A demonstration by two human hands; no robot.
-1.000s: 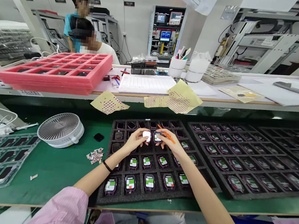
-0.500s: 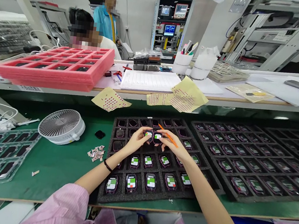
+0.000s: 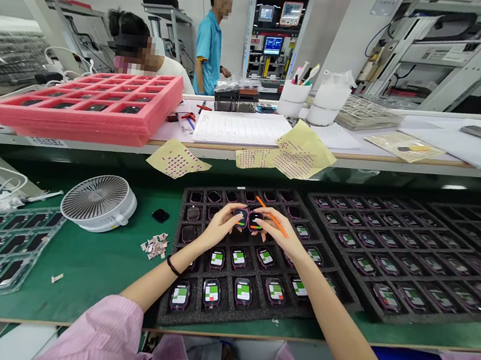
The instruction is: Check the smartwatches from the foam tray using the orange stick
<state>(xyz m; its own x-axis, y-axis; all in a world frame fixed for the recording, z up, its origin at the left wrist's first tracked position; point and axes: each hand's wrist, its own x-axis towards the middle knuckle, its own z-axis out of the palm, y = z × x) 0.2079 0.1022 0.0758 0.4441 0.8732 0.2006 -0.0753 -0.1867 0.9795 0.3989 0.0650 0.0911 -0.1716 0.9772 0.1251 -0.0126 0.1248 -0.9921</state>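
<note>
Over the dark foam tray, two smartwatches are held side by side with lit screens. My left hand grips the left smartwatch, its thumb on the screen. The right smartwatch is in my right hand, with the thumb over its face. An orange stick, pen-like and slim, also lies across my right hand. Below, rows of watches sit in the tray's pockets, several showing green-and-white screens. Farther back in the tray, the watches are dark.
More watches fill a second foam tray at right. A white fan, small paper-like pieces and a clear plastic tray lie left. The shelf holds a pink foam tray. Two people are beyond it.
Both held watches' screens have changed from mostly white and green to mostly dark with coloured bands. My hands have barely moved. The standing person in blue has moved right.
</note>
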